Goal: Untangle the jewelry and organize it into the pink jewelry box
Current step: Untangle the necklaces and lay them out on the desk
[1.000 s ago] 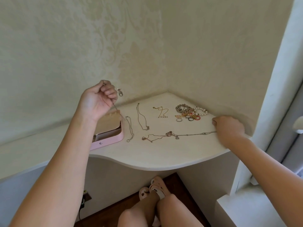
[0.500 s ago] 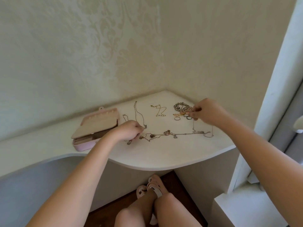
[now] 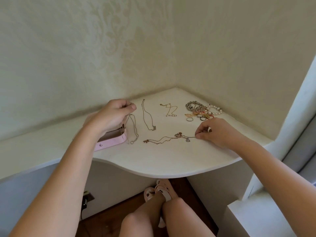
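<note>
My left hand point(image 3: 113, 115) pinches a thin silver chain point(image 3: 133, 132) that hangs from its fingers down to the shelf beside the pink jewelry box point(image 3: 111, 142), whose open top my wrist partly covers. My right hand point(image 3: 215, 132) pinches the right end of a tangled rose-gold and silver necklace point(image 3: 171, 138) lying stretched across the shelf. A gold necklace point(image 3: 147, 117) and a short pearl-tipped chain point(image 3: 169, 110) lie apart behind it. A heap of bracelets and rings point(image 3: 201, 110) sits in the corner.
The jewelry lies on a white curved corner shelf point(image 3: 162, 161) against patterned walls. A white ledge point(image 3: 256, 218) stands lower right. Below the shelf edge are my knees and pink slippers point(image 3: 160, 190) on a dark wood floor.
My left hand has lifted from the shelf by the tangled necklace and now holds the silver chain up over the box. My right hand has moved from the bracelet heap down to the necklace's right end.
</note>
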Demonstrator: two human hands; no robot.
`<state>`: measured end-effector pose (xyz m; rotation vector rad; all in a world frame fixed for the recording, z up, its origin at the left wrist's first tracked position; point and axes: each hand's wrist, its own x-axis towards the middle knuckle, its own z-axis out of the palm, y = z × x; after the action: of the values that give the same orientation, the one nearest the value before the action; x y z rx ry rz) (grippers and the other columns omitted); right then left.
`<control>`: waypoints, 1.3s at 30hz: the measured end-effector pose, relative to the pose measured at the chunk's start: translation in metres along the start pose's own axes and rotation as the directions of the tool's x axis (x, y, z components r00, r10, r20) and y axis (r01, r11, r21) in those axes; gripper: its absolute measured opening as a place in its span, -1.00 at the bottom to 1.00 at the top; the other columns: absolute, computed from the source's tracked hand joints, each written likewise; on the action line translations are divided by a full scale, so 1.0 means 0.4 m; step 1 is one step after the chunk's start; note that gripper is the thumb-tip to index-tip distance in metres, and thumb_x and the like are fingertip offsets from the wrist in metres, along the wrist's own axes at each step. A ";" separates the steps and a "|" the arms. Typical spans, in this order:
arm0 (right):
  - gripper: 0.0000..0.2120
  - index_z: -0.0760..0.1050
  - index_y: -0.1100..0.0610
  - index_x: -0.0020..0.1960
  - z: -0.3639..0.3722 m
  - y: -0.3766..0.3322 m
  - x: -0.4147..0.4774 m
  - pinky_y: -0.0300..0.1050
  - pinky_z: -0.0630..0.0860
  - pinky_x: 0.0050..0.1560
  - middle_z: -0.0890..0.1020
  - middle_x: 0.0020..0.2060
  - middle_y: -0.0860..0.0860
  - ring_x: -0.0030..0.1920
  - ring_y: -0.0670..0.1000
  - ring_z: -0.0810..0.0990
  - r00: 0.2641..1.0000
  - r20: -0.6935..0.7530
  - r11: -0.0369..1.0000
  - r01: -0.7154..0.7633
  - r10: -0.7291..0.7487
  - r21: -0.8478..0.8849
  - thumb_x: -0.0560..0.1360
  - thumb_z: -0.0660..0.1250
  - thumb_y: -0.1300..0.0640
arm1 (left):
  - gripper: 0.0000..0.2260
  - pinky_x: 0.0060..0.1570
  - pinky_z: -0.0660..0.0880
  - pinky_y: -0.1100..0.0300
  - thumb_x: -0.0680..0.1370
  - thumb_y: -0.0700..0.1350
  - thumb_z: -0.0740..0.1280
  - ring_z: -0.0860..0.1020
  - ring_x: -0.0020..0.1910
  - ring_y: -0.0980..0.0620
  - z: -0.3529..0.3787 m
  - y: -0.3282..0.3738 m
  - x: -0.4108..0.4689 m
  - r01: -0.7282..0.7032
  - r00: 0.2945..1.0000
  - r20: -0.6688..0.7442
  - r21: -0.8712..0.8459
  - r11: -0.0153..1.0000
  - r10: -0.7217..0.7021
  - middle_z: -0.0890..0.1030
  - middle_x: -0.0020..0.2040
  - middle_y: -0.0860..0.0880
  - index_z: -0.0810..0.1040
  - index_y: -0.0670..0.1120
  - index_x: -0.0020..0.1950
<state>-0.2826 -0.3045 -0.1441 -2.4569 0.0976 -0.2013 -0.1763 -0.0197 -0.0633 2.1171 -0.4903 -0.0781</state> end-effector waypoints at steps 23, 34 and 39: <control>-0.83 0.41 0.26 0.07 -0.020 0.063 -0.009 -0.07 0.30 -0.26 0.48 0.06 0.17 -0.16 0.27 0.51 0.856 -0.516 0.979 -0.122 0.021 -0.162 0.61 0.11 0.18 | -0.43 0.47 -0.26 0.10 0.59 0.22 -0.10 -0.22 0.48 0.21 0.338 -0.037 -0.130 -0.413 0.864 0.491 0.568 0.712 0.109 -0.18 0.53 0.15 -0.16 0.06 0.54; -0.92 0.36 0.10 -0.07 -0.016 0.056 -0.014 -0.32 0.22 -0.36 0.42 -0.21 -0.07 -0.30 -0.14 0.37 0.915 -0.391 0.995 0.093 -0.098 -0.031 0.60 0.14 0.18 | -0.92 -0.24 0.37 0.40 0.54 -0.11 0.33 0.47 -0.29 0.23 0.344 -0.024 -0.092 -0.178 0.984 0.020 0.003 0.984 0.178 0.57 -0.24 0.05 0.56 -0.05 -0.16; -0.92 0.34 0.10 -0.07 -0.017 0.061 -0.009 -0.10 0.28 -0.25 0.46 -0.08 0.02 -0.22 0.03 0.41 0.901 -0.433 1.000 0.001 -0.008 -0.018 0.60 0.12 0.19 | -0.89 -0.38 0.42 0.36 0.54 -0.23 0.31 0.51 -0.39 0.15 0.318 -0.013 -0.086 0.008 0.995 -0.082 -0.512 0.859 -0.059 0.64 -0.27 -0.03 0.63 -0.16 -0.11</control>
<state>-0.2878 -0.3270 -0.1547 -2.3879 0.2870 -0.7522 -0.2369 -0.1048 -0.1439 1.5945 -0.3289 -0.1135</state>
